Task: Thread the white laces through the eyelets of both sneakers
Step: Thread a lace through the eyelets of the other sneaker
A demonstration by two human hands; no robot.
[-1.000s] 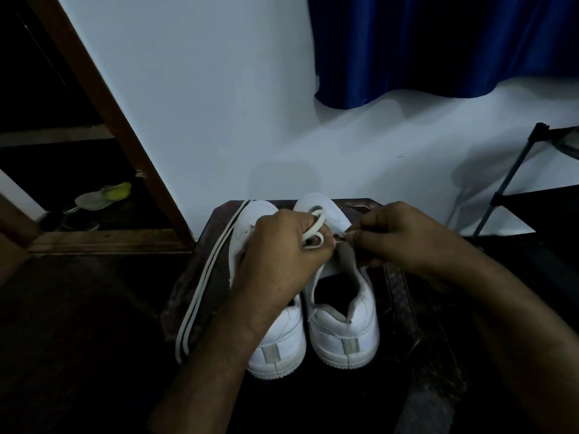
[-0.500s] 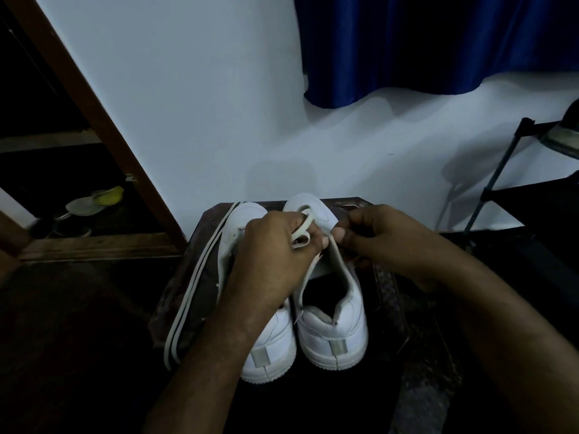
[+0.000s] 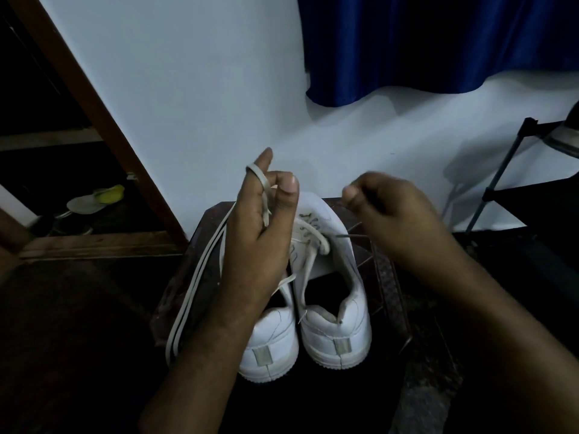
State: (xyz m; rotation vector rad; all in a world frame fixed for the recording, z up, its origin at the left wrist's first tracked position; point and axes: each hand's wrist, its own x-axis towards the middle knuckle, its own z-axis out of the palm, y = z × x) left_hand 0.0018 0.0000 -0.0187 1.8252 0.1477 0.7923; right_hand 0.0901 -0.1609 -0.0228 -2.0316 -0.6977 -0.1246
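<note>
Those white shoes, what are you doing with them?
A person is lacing a pair of white leather sneakers that stand heel-toward-camera on a dark wooden stool. The left hand is lifted, with a flat white lace looped over its forefinger; that lace runs down into the right-hand sneaker's front eyelets. The right hand is curled beside the shoe, apparently pinching the lace's other end, though blur hides it. A second white lace lies loose along the stool's left edge, unused.

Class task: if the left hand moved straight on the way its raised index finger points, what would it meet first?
Probably the bare pale wall behind the left hand; depth is unclear.
</note>
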